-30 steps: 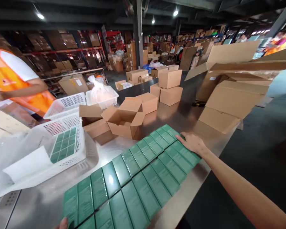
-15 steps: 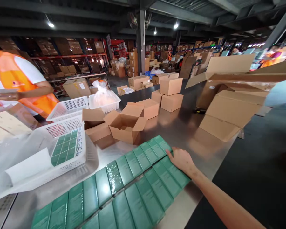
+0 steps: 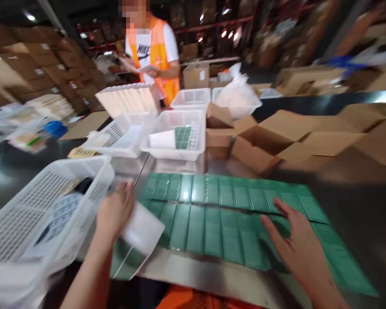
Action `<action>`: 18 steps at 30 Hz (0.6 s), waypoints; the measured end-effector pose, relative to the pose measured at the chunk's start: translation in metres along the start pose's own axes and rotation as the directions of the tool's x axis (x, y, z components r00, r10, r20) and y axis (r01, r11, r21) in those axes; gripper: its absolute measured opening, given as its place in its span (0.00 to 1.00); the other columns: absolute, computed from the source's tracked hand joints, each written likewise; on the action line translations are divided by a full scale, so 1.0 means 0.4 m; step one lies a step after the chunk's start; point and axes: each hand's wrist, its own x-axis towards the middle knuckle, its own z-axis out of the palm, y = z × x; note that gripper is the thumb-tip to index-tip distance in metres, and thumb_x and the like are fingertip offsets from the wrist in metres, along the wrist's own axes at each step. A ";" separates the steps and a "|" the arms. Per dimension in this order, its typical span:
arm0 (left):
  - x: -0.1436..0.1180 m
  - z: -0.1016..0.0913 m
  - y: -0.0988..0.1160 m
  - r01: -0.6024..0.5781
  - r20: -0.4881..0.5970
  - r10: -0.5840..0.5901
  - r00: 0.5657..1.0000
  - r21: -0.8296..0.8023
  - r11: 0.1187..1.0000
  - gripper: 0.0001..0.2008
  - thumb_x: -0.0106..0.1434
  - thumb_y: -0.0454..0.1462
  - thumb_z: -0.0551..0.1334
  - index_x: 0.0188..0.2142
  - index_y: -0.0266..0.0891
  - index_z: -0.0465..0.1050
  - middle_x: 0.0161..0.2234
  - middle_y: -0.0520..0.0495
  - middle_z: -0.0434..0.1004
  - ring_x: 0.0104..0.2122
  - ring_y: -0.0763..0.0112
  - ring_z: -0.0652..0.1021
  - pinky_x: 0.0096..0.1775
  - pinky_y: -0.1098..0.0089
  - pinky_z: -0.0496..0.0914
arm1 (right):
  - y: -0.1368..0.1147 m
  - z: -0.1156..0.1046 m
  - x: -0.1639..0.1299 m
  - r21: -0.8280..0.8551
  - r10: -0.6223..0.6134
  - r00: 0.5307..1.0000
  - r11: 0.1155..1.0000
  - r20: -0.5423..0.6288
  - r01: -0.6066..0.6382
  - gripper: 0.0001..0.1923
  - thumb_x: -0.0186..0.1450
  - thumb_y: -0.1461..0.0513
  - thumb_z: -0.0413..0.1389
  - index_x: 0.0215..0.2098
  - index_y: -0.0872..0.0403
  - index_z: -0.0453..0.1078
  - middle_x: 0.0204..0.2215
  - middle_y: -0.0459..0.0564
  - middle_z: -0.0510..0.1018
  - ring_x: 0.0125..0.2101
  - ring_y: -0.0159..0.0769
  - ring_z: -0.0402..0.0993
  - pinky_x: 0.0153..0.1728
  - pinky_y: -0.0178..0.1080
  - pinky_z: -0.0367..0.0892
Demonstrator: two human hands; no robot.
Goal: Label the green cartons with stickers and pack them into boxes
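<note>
From my remote seat I saw the left hand left of center, low in the frame, its fingers closed on a white sheet. Both were smeared by motion, so I couldn't make out the exact grip. The sheet hung slantwise just beside the left end of the green boxes, over part of another green surface near the bottom edge.

Those boxes lay flat in two long rows, packed side by side, across the middle of the frame and on toward the lower right. They sat on a metal table, whose bare front strip shone below them. I had the right hand over their right portion, thumb and forefinger spread wide with nothing between them. I could not tell whether the fingertips touched the boxes.

A large white basket filled the lower left, with a blue-printed card and a dark item inside. Above the rows, near the center, a smaller basket held a block of little green packs beside some white paper. To its right I saw an open carton with its flaps out. At upper center a co-worker in an orange vest stood behind pale boxes, holding something flat. A tied plastic bag rested in a tray nearby.
</note>
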 end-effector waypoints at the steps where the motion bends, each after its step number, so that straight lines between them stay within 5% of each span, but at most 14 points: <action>1: -0.013 -0.013 0.028 0.045 -0.027 -0.045 0.999 0.002 0.999 0.20 0.71 0.44 0.46 0.45 0.39 0.74 0.28 0.40 0.78 0.27 0.56 0.78 0.30 0.67 0.62 | -0.069 0.021 -0.013 0.180 -0.073 0.994 0.982 0.076 0.059 0.28 0.68 0.47 0.51 0.59 0.54 0.64 0.51 0.61 0.75 0.50 0.53 0.74 0.49 0.53 0.72; 4: -0.038 -0.018 0.101 0.054 -0.087 -0.064 0.994 -0.105 0.993 0.22 0.72 0.46 0.45 0.44 0.40 0.76 0.31 0.41 0.80 0.34 0.56 0.79 0.35 0.66 0.65 | -0.265 0.088 -0.049 0.574 -0.289 0.908 0.816 0.304 0.067 0.30 0.63 0.48 0.60 0.60 0.46 0.62 0.56 0.56 0.71 0.53 0.48 0.72 0.51 0.48 0.71; 7: -0.058 -0.005 0.121 0.042 -0.116 -0.084 0.990 -0.321 0.946 0.24 0.72 0.49 0.46 0.41 0.40 0.77 0.28 0.44 0.78 0.31 0.59 0.78 0.35 0.66 0.66 | -0.381 0.153 -0.062 0.755 -0.345 0.842 0.647 0.415 -0.107 0.34 0.57 0.52 0.66 0.59 0.46 0.64 0.52 0.54 0.74 0.49 0.45 0.74 0.47 0.46 0.73; 9: -0.071 0.002 0.099 0.076 -0.033 -0.116 0.993 -0.570 0.818 0.27 0.70 0.54 0.47 0.44 0.40 0.77 0.25 0.47 0.76 0.28 0.62 0.77 0.32 0.67 0.66 | -0.405 0.189 -0.055 0.801 -0.283 0.842 0.541 0.459 -0.255 0.24 0.59 0.55 0.65 0.52 0.49 0.69 0.41 0.51 0.78 0.39 0.41 0.77 0.38 0.42 0.75; 12: -0.088 0.011 0.035 0.260 0.296 -0.006 0.955 -0.827 0.498 0.30 0.59 0.58 0.61 0.52 0.41 0.71 0.26 0.50 0.76 0.27 0.66 0.76 0.28 0.71 0.66 | -0.391 0.218 -0.030 0.839 -0.142 0.889 0.423 0.434 -0.342 0.14 0.62 0.55 0.62 0.44 0.51 0.70 0.35 0.49 0.78 0.31 0.37 0.76 0.30 0.37 0.73; 15: -0.117 0.020 -0.021 0.446 0.522 0.172 0.835 -0.827 0.343 0.40 0.48 0.44 0.75 0.57 0.39 0.64 0.29 0.50 0.79 0.29 0.68 0.77 0.32 0.72 0.70 | -0.363 0.216 -0.007 0.816 -0.093 0.971 0.562 0.222 -0.133 0.13 0.65 0.55 0.60 0.46 0.51 0.70 0.43 0.54 0.77 0.38 0.41 0.77 0.35 0.41 0.74; 17: -0.147 0.022 -0.043 0.453 0.508 0.160 0.846 -0.844 0.289 0.40 0.51 0.39 0.75 0.60 0.40 0.61 0.28 0.51 0.80 0.28 0.71 0.77 0.34 0.73 0.72 | -0.355 0.201 0.002 0.686 -0.232 0.973 0.710 0.011 0.162 0.15 0.67 0.54 0.59 0.50 0.51 0.71 0.53 0.59 0.72 0.53 0.50 0.71 0.50 0.53 0.69; 18: -0.165 0.020 -0.051 0.421 0.465 0.126 0.876 -0.866 0.270 0.40 0.53 0.38 0.74 0.62 0.42 0.59 0.27 0.52 0.80 0.27 0.72 0.77 0.33 0.74 0.72 | -0.354 0.192 0.004 0.606 -0.352 0.935 0.734 -0.049 0.308 0.18 0.67 0.52 0.58 0.52 0.51 0.71 0.57 0.59 0.70 0.59 0.54 0.64 0.57 0.59 0.61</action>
